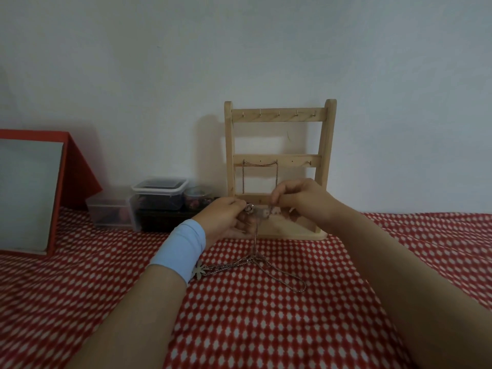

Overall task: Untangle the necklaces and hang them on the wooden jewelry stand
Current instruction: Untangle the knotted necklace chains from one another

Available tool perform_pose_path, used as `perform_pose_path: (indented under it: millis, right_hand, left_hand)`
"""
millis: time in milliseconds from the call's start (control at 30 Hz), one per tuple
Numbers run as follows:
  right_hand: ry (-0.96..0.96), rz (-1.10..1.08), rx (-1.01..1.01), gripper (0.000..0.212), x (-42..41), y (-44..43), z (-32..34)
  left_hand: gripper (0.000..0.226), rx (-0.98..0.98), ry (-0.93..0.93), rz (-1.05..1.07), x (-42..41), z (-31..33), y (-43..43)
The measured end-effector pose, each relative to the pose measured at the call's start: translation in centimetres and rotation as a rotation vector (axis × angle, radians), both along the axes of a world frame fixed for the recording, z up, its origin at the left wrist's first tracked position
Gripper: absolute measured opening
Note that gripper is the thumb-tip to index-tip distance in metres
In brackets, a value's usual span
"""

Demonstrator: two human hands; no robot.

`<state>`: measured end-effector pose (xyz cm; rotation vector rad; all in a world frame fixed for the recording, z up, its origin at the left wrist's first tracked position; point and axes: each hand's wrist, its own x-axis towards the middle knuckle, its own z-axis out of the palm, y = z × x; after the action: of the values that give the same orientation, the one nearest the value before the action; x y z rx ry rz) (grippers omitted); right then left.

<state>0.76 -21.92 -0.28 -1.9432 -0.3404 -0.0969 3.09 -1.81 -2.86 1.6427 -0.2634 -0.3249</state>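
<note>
A wooden jewelry stand [279, 115] stands against the wall, with small hooks on its bars. One chain necklace [259, 166] hangs from the middle bar. My left hand [226, 219], with a light blue wristband, pinches a small ring pendant on a necklace. My right hand [303, 198] pinches the same necklace a little to the right, in front of the stand's lower bar. From my hands a tangle of silver chains [266, 265] runs down onto the cloth, with a flower-shaped pendant [199, 271] lying by my left wrist.
A red cloth with white dots [266, 328] covers the surface. Clear plastic containers [159, 198] with small items stand left of the stand. A red box with a grey panel [34, 193] leans at the far left.
</note>
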Motion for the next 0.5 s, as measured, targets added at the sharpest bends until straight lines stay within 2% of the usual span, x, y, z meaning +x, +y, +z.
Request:
perform_pose_path:
  millis: [133, 267, 367, 500]
  right_hand:
    - [0.072, 0.032, -0.071, 0.027, 0.1, 0.0, 0.0]
    - [0.043, -0.031, -0.167, 0.014, 0.1, 0.9, -0.3]
    - [0.003, -0.027, -0.284, 0.023, 0.2, 1.6, -0.6]
    - [-0.003, -0.019, -0.199, 0.008, 0.1, 1.3, -0.6]
  left_hand:
    - [0.030, -0.060, 0.035, 0.004, 0.1, 0.0, 0.2]
    - [0.028, 0.005, -0.053, -0.013, 0.0, 0.3, 0.0]
    - [0.027, 0.019, -0.064, -0.006, 0.1, 0.8, -0.2]
    - [0.024, 0.155, -0.177, 0.077, 0.2, 1.1, 0.0]
